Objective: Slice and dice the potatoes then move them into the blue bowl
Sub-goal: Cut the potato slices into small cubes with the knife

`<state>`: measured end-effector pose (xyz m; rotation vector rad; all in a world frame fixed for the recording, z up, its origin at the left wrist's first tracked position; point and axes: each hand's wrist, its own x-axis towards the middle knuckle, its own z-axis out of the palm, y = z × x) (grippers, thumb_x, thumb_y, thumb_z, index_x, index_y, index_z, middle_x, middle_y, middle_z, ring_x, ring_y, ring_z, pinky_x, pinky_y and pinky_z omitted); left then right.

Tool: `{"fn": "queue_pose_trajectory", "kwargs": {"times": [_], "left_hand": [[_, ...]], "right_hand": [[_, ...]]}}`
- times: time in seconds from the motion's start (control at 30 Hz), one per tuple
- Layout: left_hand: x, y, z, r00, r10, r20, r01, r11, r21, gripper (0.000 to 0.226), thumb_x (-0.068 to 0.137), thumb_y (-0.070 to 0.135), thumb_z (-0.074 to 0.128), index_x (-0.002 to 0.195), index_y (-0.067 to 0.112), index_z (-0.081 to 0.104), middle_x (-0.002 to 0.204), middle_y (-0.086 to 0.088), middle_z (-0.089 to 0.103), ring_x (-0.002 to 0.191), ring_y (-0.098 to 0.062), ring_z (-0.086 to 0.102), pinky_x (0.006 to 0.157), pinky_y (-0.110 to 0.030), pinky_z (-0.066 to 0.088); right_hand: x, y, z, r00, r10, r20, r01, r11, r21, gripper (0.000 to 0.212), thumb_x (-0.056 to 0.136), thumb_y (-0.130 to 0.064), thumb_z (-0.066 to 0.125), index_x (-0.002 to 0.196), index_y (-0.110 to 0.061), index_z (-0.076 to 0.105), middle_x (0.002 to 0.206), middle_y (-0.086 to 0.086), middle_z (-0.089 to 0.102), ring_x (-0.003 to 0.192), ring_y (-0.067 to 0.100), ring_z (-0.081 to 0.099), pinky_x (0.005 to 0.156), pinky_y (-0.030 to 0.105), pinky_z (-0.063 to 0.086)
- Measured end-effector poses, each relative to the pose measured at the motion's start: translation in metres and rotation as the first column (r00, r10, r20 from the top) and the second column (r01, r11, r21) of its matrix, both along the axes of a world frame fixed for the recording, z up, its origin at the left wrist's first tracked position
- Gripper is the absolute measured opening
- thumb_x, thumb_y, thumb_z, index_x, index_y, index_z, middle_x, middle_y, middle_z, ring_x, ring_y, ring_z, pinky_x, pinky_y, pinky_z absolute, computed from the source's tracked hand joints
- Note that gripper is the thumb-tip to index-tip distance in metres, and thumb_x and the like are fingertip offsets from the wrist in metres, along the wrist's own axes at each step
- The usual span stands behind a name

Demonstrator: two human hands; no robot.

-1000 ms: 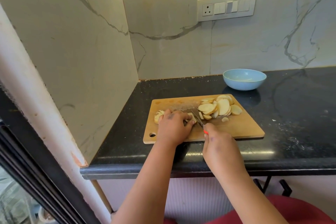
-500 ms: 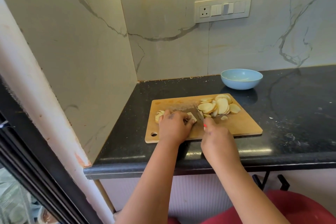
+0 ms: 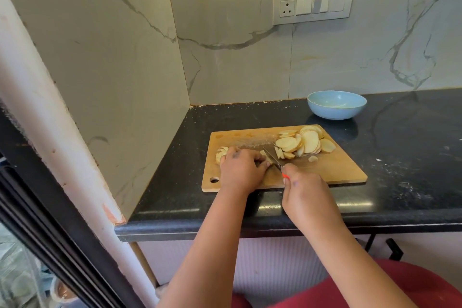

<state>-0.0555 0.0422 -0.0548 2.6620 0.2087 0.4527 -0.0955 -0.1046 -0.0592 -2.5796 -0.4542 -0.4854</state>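
Observation:
A wooden cutting board [image 3: 337, 170] lies on the black counter. A pile of round potato slices [image 3: 303, 142] sits at its far right part. My left hand [image 3: 241, 169] curls over a stack of potato pieces [image 3: 221, 154] at the board's left, holding them down. My right hand [image 3: 303, 194] grips a knife with an orange-red handle [image 3: 285, 175]; its blade [image 3: 272, 156] angles across the board just right of my left fingers. The blue bowl [image 3: 336, 104] stands behind the board, apart from it, with no potato visible inside.
Marble walls close the counter's left and back sides. A switch panel [image 3: 313, 4] hangs on the back wall. The counter's front edge [image 3: 250, 227] runs below my wrists. White specks dust the counter [image 3: 412, 157] at the right.
My right hand with the knife moved forward onto the board, then drew back toward me. My left hand has stayed on the potato pieces.

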Motion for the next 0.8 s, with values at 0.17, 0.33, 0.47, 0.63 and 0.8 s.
{"fn": "queue_pose_trajectory", "kwargs": {"times": [0.17,0.33,0.47,0.63,0.8], "left_hand": [[-0.001,-0.003,0.002,1.000,0.014,-0.014,-0.014,0.999,0.044,0.029,0.094,0.049,0.055,0.116,0.035,0.068,0.121,0.009,0.066,0.123,-0.023,0.038,0.097,-0.038,0.028],[-0.006,-0.004,0.003,0.999,0.033,-0.011,-0.032,0.996,0.078,0.028,0.095,0.051,0.052,0.112,0.036,0.069,0.120,0.010,0.065,0.124,-0.022,0.040,0.103,-0.040,0.023],[-0.008,-0.003,0.003,1.000,0.011,0.004,-0.011,1.000,0.014,0.029,0.095,0.049,0.054,0.113,0.033,0.069,0.119,0.009,0.066,0.125,-0.022,0.039,0.106,-0.039,0.023],[-0.011,-0.002,0.005,0.999,0.017,0.043,-0.013,0.995,-0.102,0.026,0.092,0.027,0.053,0.111,0.029,0.070,0.110,0.008,0.069,0.121,-0.023,0.042,0.104,-0.036,0.027],[-0.010,-0.003,0.005,0.999,0.034,0.033,-0.031,0.994,-0.105,0.027,0.091,0.023,0.052,0.108,0.030,0.072,0.109,0.008,0.069,0.119,-0.023,0.042,0.104,-0.035,0.027]], "right_hand": [[0.009,0.016,0.022,0.991,-0.064,-0.113,0.042,0.982,-0.185,0.031,0.094,-0.007,0.047,0.123,-0.019,0.049,0.085,0.002,0.057,0.072,0.018,0.054,0.058,0.029,0.047],[0.014,0.021,0.012,0.995,-0.086,-0.057,0.083,0.995,-0.059,0.026,0.097,-0.009,0.040,0.119,-0.016,0.052,0.081,0.001,0.058,0.068,0.017,0.055,0.055,0.030,0.048],[0.005,0.007,-0.007,0.992,-0.031,0.118,0.016,0.992,0.126,0.023,0.096,-0.014,0.050,0.116,-0.017,0.061,0.065,-0.002,0.055,0.053,0.014,0.052,0.042,0.024,0.038],[-0.001,-0.003,-0.012,0.986,0.053,0.157,-0.073,0.989,0.131,0.015,0.095,-0.016,0.052,0.105,-0.018,0.063,0.062,0.000,0.058,0.050,0.014,0.054,0.043,0.034,0.050],[0.002,-0.001,-0.011,0.990,0.052,0.128,-0.065,0.993,0.098,0.015,0.095,-0.015,0.052,0.104,-0.019,0.062,0.063,0.000,0.058,0.052,0.014,0.055,0.045,0.033,0.050]]}}
